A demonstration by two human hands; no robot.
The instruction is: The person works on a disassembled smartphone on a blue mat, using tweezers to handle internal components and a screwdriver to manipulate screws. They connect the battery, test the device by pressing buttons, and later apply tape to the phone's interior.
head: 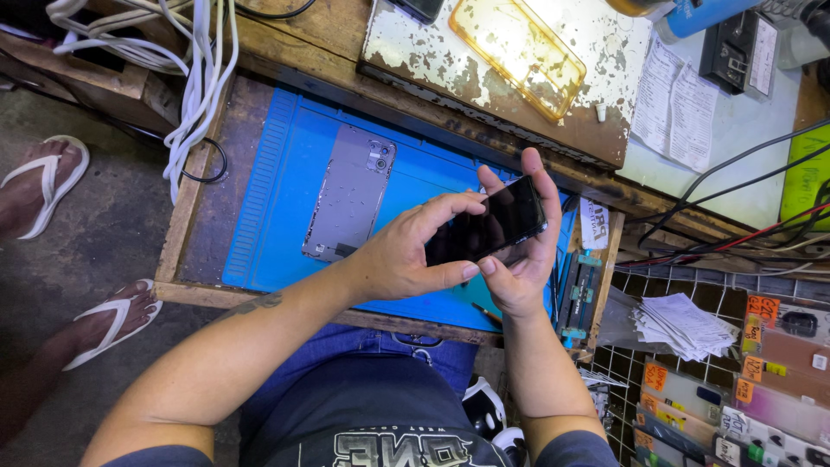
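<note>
Phone (488, 232), dark glossy screen, between hands

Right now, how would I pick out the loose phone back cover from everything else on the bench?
Find the blue work mat in the wooden tray. The grey back cover lies flat on it, left of both hands. Unlike the dark phone being held, it is pale grey with camera holes at its top.

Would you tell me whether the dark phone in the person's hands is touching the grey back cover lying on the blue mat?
Apart. The head view shows the dark phone held in both hands, with blue mat visible between it and the grey back cover.
</note>
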